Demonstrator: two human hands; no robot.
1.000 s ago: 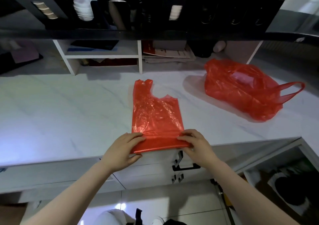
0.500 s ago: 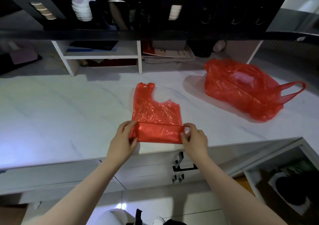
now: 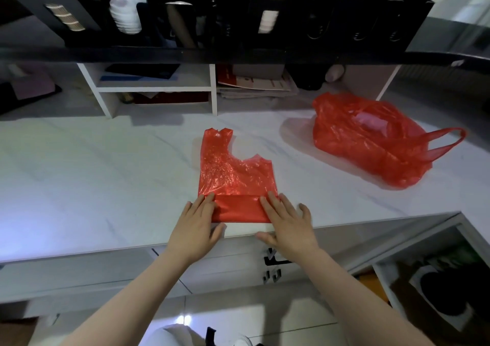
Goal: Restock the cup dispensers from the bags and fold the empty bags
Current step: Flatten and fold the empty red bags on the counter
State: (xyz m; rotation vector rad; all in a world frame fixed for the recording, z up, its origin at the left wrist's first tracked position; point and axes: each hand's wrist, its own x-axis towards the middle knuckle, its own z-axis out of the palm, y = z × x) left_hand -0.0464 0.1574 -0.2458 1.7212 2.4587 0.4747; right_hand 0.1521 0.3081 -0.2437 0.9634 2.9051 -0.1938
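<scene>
Both hands lie flat, holding nothing. The left hand [image 3: 195, 226] and the right hand [image 3: 287, 221] press with straight fingers [image 3: 268, 205] on the two ends of a folded band [image 3: 240, 210] at the near end of the empty bag [image 3: 236, 173]. That bag is spread flat on the counter [image 3: 106, 186] just inside its front edge, with its handle end pointing away from the person.

The step in hand looks like the folding of this bag: one turn of the bottom is made and is being pressed down. The next move probably calls for the fingers to pinch the band at both ends and turn it over once more toward the handles, keeping the edges square, since thin plastic tends to spring open when it is let go.

Well apart to the right lies a second bag [image 3: 371, 144], puffed up, with a handle loop [image 3: 448, 141] sticking out. It seems to hold something pale, though the plastic hides what it is. Overhead hang the cup dispensers [image 3: 238, 14], a dark rack with a stack of white cups [image 3: 126, 14] showing in one slot. Several slots look dark, perhaps unfilled.

Behind the bag stand a white shelf unit [image 3: 156, 89] and a pile of papers [image 3: 254, 85] — both clear of the folding. Nothing lies between the band and the handles to block the next turn.
</scene>
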